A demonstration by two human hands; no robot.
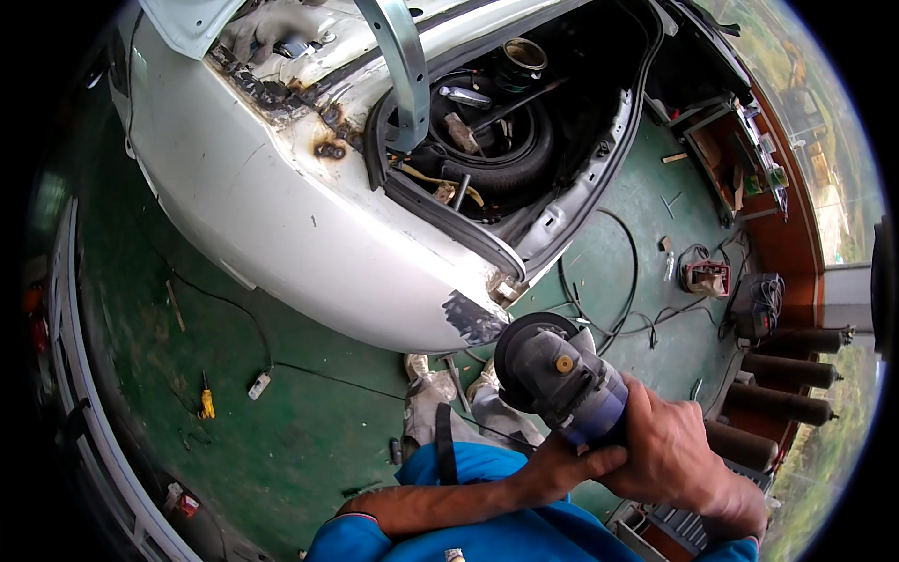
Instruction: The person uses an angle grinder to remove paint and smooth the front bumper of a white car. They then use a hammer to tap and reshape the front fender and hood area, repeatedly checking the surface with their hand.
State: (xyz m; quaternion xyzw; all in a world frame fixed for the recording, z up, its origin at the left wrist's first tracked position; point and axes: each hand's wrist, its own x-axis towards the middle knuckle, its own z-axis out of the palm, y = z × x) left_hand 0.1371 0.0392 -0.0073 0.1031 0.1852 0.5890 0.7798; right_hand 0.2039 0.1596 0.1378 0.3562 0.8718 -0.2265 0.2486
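Observation:
An angle grinder (585,398) with a blue body and a dark round disc (524,347) is held in front of me. My right hand (667,440) wraps round its body from the right. From below, my left hand (564,465) grips the same body, its thumb lying near the right hand; most of its fingers are hidden. The disc sits beside the corner of a white car's rear panel (253,206), close to a dark scraped patch (473,317). I cannot tell whether disc and panel touch.
In the open boot lie a spare tyre (510,169), a hammer (464,134) and a can (524,58). A metal arm (398,66) juts over the panel. Cables (632,281) cross the green floor. Gas cylinders (791,370) lie at right, and a metal frame (80,375) stands left.

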